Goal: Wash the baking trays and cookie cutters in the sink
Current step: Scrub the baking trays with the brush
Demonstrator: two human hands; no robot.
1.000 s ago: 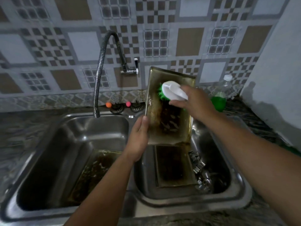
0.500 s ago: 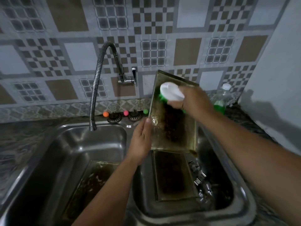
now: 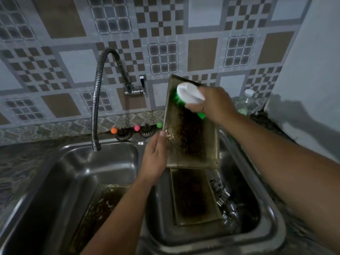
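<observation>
A dirty baking tray (image 3: 189, 137), brown with burnt residue, stands tilted upright over the right basin. My left hand (image 3: 155, 157) grips its left edge. My right hand (image 3: 214, 104) holds a white scrub brush (image 3: 189, 93) with green bristles against the tray's top left corner. A second dirty tray (image 3: 193, 197) lies flat in the right basin. Beside it on the right lie several metal cookie cutters (image 3: 223, 199). A third dirty tray (image 3: 104, 205) sits in the left basin, partly hidden by my left forearm.
A flexible steel faucet (image 3: 96, 111) curves down over the left basin of the double sink (image 3: 60, 162), with no water running. Two drain plugs (image 3: 125, 134) and small coloured balls sit on the back ledge. A clear bottle (image 3: 246, 103) with green liquid stands at the back right corner.
My right hand has slid the brush up from the tray's upper middle to its top left corner. The view has tilted up a little, and my left hand keeps its grip.
</observation>
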